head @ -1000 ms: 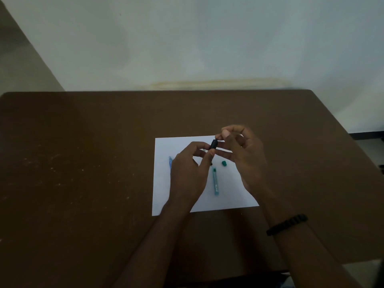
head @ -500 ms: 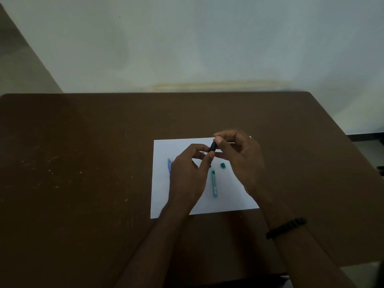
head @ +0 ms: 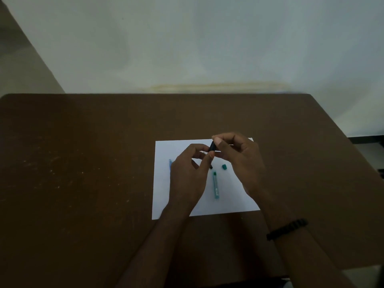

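Note:
A white sheet of paper (head: 166, 192) lies on the brown table (head: 83, 173). Above it, my right hand (head: 241, 163) pinches a small black cylindrical part (head: 212, 146) between thumb and fingers. My left hand (head: 187, 177) is beside it with curled fingers, its thumb tip touching the lower end of that black part. A teal tube of pencil leads (head: 216, 185) lies on the paper between my hands, and its small teal cap (head: 224, 167) lies apart to the right. A blue pen-like piece (head: 170, 164) peeks out from behind my left hand.
The table's far edge meets a pale wall. A black beaded bracelet (head: 286, 229) is on my right wrist. The table's right edge drops off to a floor area at the right.
Both hands have stayed over the paper; the view has tilted slightly, so they sit a little lower. My right fingers have closed further over the black part.

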